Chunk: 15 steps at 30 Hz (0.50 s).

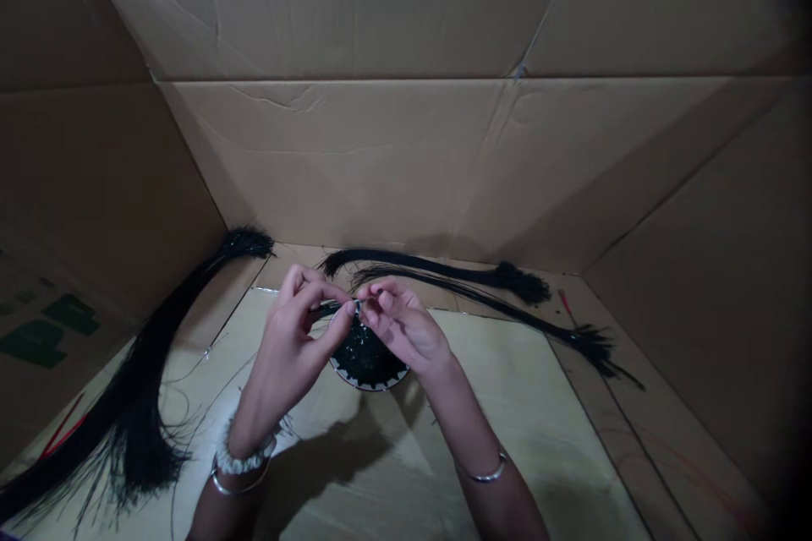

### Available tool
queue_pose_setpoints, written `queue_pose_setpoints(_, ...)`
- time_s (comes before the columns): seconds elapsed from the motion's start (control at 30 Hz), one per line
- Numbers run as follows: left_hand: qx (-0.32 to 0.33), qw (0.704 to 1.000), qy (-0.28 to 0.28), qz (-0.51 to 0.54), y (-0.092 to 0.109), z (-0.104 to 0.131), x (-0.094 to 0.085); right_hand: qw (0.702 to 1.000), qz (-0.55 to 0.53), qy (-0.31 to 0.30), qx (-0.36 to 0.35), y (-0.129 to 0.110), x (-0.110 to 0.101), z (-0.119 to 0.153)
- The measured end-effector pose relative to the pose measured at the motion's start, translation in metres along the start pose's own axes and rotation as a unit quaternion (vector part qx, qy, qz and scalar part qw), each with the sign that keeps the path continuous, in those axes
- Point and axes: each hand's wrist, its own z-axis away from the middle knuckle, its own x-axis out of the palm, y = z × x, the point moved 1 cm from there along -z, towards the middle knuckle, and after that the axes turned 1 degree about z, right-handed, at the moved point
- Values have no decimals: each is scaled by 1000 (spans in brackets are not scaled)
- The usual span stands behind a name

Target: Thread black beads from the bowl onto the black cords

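Observation:
Both hands meet over a round bowl with a dark, scalloped pattern on its pale rim. Small glossy black pieces fill it. My left hand is closed in a pinch of thumb and forefinger, with thin black strands showing between its fingers. Just right of it, my right hand has its thumb and fingertips drawn together, almost touching the left fingertips. Whatever lies between the right fingertips is too small to make out.
A large bundle of black strands leans along the left side. Two slimmer bundles, an upper one and a lower one, lie behind the hands. Cardboard walls enclose the pale work surface at left, back and right.

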Motion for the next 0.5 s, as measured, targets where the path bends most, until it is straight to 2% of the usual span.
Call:
queue_pose_setpoints(0.2, 11, 999, 32, 18, 1, 0, 4, 998, -45, 10, 48, 10, 3, 2)
queue_pose_setpoints(0.4, 10, 999, 31, 38, 1, 1, 5, 998, -30, 5, 55, 14, 5, 4)
queue_pose_setpoints(0.5, 11, 999, 31, 33, 2, 1, 4, 996, -65, -3, 55, 13, 7, 5)
